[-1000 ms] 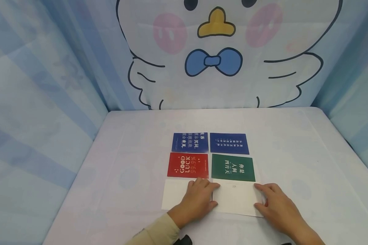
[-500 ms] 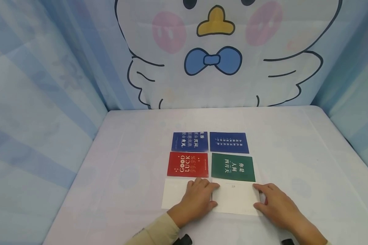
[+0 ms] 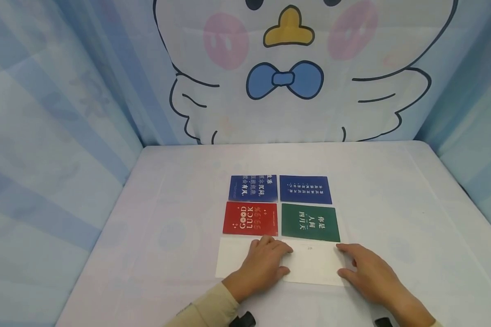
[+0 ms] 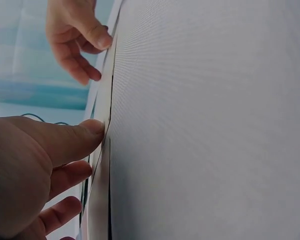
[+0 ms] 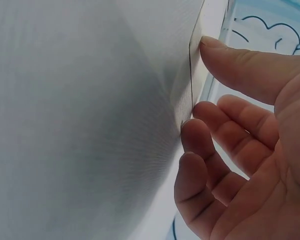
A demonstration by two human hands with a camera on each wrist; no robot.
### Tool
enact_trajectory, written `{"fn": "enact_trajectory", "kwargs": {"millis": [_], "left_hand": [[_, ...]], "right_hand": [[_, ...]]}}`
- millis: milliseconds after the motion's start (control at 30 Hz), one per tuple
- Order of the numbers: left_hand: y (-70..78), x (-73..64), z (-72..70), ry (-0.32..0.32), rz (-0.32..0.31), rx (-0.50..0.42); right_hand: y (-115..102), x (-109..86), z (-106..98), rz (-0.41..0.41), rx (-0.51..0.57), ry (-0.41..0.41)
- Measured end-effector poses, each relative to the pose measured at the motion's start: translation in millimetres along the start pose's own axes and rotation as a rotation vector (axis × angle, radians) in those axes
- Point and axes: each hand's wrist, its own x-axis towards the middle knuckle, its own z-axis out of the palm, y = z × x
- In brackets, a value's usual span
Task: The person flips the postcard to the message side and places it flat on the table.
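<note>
Two cream blank-faced cards lie side by side, the left card (image 3: pixel 232 258) partly under my left hand (image 3: pixel 258 265) and the right card (image 3: pixel 314 263) between both hands. My left hand rests over the seam, its thumb and index fingertip touching the right card's left edge. At the opposite edge is my right hand (image 3: pixel 372 274), with index finger and thumb spread along the far and near corners. In the right wrist view, the thumb (image 5: pixel 235 65) rests at the card's edge and the other fingers are bent beside it.
Beyond the cream cards lie a red card (image 3: pixel 250 219), a green card (image 3: pixel 310 222) and two blue cards, the left blue card (image 3: pixel 253 188) and right blue card (image 3: pixel 305 189). All sit on a pale tablecloth (image 3: pixel 180 281). A cartoon-printed curtain (image 3: pixel 286 113) stands behind.
The right cream card has slid slightly left against the seam, my right hand moving left with it. My left hand has stayed nearly in place.
</note>
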Motion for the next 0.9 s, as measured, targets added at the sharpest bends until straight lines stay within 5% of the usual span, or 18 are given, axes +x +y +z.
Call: {"fn": "enact_trajectory", "kwargs": {"millis": [267,600,767,900], "left_hand": [[0.7,-0.3,-1.1,-0.020,-0.022,-0.003],[-2.9,-2.0,2.4,0.002,0.024,-0.003],[-11.2,-4.5,-7.4,0.036,0.028,-0.080],[-30.3,-4.2,-26.5,0.066,-0.012,-0.127]], "right_hand": [[0,-1.0,1,-0.007,0.000,0.015],[-3,-4.1,2,-0.001,0.011,0.019],[-16,-6.7,-6,-0.052,0.038,0.124],[-34,1.7,-13,-0.170,0.048,0.235]]}}
